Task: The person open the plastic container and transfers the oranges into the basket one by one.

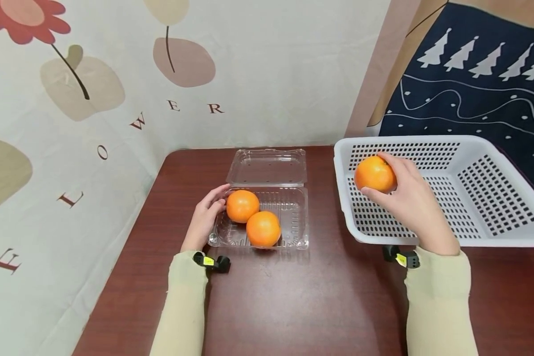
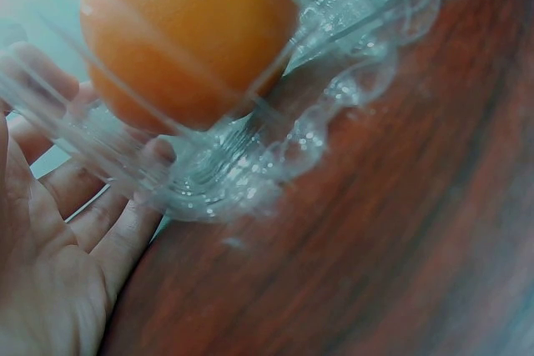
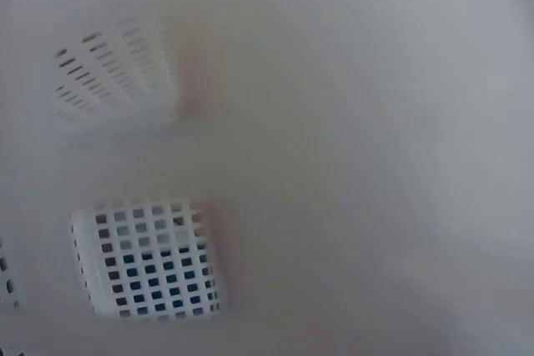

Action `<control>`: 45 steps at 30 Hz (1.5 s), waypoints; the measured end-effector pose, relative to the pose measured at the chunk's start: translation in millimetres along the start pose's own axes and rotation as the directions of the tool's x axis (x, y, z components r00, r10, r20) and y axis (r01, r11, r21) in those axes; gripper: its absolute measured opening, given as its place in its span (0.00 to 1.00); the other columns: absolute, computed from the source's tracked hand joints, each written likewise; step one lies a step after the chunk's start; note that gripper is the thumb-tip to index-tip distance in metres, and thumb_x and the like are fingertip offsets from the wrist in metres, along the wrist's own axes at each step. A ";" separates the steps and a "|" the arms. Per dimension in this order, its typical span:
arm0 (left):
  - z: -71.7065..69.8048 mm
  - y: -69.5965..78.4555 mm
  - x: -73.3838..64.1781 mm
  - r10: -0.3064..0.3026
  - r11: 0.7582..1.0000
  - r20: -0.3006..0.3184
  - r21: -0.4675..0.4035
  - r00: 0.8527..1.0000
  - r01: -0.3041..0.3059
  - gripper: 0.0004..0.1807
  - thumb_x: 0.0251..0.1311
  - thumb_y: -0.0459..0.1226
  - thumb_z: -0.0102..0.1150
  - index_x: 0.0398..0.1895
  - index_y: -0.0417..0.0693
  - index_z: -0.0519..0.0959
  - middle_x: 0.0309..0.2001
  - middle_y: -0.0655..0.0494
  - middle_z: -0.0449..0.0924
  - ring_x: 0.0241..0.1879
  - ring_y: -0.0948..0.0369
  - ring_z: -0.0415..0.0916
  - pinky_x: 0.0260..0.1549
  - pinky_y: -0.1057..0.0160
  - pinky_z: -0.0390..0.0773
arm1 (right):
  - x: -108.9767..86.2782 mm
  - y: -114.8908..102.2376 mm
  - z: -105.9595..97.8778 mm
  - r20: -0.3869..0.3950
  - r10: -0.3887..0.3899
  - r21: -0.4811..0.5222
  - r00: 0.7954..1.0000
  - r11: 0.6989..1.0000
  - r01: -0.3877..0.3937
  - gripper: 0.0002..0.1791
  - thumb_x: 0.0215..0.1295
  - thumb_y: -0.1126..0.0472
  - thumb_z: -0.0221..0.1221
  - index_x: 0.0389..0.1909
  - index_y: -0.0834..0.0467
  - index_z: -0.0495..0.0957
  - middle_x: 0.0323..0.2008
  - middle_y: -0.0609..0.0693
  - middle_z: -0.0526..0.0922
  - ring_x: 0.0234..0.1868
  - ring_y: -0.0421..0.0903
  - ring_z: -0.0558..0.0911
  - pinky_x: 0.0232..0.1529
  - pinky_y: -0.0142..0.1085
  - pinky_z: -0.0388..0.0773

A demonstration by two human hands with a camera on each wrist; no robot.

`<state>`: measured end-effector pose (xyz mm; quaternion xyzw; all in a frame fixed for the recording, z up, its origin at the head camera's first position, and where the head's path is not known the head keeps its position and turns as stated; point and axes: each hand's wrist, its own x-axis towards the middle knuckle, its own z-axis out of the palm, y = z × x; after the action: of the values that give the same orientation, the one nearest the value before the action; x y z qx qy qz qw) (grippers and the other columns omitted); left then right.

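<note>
My right hand [image 1: 411, 200] holds an orange [image 1: 375, 174] between thumb and fingers, over the left part of a white perforated plastic basket [image 1: 449, 241]. Two more oranges lie in a clear plastic clamshell box [image 1: 295, 215]: one orange [image 1: 243, 206] by its left wall, the other orange [image 1: 263, 229] nearer its front edge. With fingers extended, my left hand [image 1: 203, 217] touches the box's left side. Its palm and fingers [image 2: 117, 235] show against the clear wall in the left wrist view. The blurred right wrist view shows basket holes [image 3: 150, 264]; that hand's grip is hidden there.
Hinged back, the box's clear lid [image 1: 269, 167] lies on the brown table [image 1: 267, 306]. A printed cloth [image 1: 271, 74] hangs behind and left of the table. Dark blue fabric [image 1: 471, 99] with white trees hangs behind the basket.
</note>
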<state>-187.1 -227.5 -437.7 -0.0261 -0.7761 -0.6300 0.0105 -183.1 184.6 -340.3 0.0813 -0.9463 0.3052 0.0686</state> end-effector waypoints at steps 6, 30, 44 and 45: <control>1.8 3.9 -1.6 0.004 1.000 0.009 0.017 1.000 -0.004 0.21 0.65 0.34 0.41 0.61 0.49 0.66 0.56 0.49 0.69 0.52 0.57 0.68 0.51 0.58 0.68 | 0.4 6.1 2.6 0.018 0.019 0.010 1.000 1.000 -0.019 0.43 0.50 0.38 0.57 0.66 0.48 0.54 0.56 0.59 0.61 0.49 0.58 0.65 0.45 0.59 0.66; 3.8 3.1 -3.0 -0.043 0.999 -0.019 0.021 0.999 0.043 0.20 0.65 0.35 0.42 0.60 0.53 0.67 0.56 0.54 0.69 0.52 0.58 0.68 0.53 0.56 0.67 | 7.5 17.8 13.9 0.107 0.058 -0.020 0.993 0.998 -0.056 0.43 0.50 0.38 0.58 0.64 0.53 0.56 0.54 0.60 0.62 0.48 0.57 0.65 0.44 0.55 0.67; -0.2 3.6 -0.7 -0.045 0.998 -0.007 0.037 0.999 0.046 0.20 0.65 0.36 0.42 0.60 0.54 0.67 0.56 0.54 0.69 0.53 0.58 0.67 0.53 0.56 0.66 | 7.2 20.1 16.2 0.184 0.106 -0.030 0.977 0.994 -0.103 0.44 0.50 0.40 0.59 0.64 0.56 0.54 0.51 0.61 0.62 0.47 0.57 0.65 0.44 0.54 0.67; -0.2 3.8 -0.6 -0.046 0.998 -0.007 0.038 0.999 0.046 0.20 0.65 0.36 0.42 0.60 0.54 0.67 0.56 0.54 0.69 0.52 0.58 0.67 0.53 0.56 0.67 | 7.0 20.3 16.1 0.196 0.108 -0.027 0.975 0.994 -0.104 0.44 0.51 0.40 0.59 0.64 0.56 0.54 0.51 0.61 0.62 0.47 0.57 0.65 0.44 0.55 0.67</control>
<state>-186.4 -227.0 -433.9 -0.0058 -0.7883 -0.6152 -0.0011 -195.2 190.5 -363.4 0.0598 -0.9540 0.2908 -0.0410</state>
